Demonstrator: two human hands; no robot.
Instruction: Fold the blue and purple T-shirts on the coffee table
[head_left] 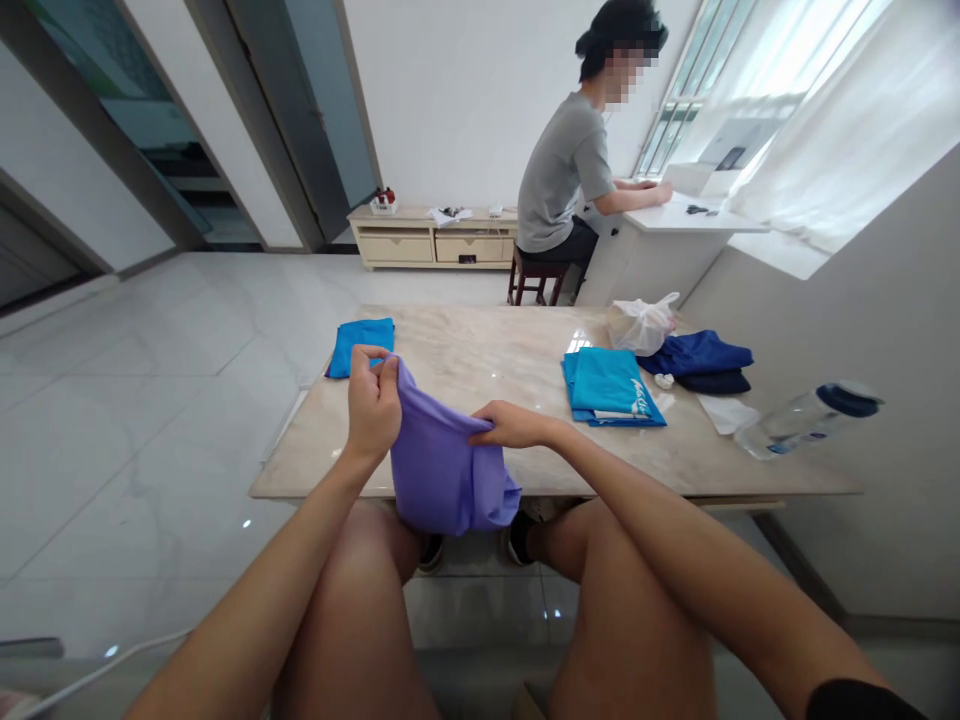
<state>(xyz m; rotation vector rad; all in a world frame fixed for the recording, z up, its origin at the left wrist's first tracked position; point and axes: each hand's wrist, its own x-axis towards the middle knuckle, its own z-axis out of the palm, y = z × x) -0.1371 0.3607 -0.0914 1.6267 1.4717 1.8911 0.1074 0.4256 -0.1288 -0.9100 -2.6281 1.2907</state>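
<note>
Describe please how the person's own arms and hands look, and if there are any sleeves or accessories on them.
The left hand and right hand are bare, with no gloves, watch or bracelet visible. Both forearms are uncovered. A plain black sleeve shows on the right arm, at the picture's lower right corner; no left sleeve is in view.

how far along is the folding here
Looks done: the plain blue cloth and the printed blue cloth lie folded flat on the table. In work: the purple cloth, pinched by the left hand and right hand, hangs not yet flat. Left: finishing that, and perhaps the dark blue cloth, which lies bunched.
</note>
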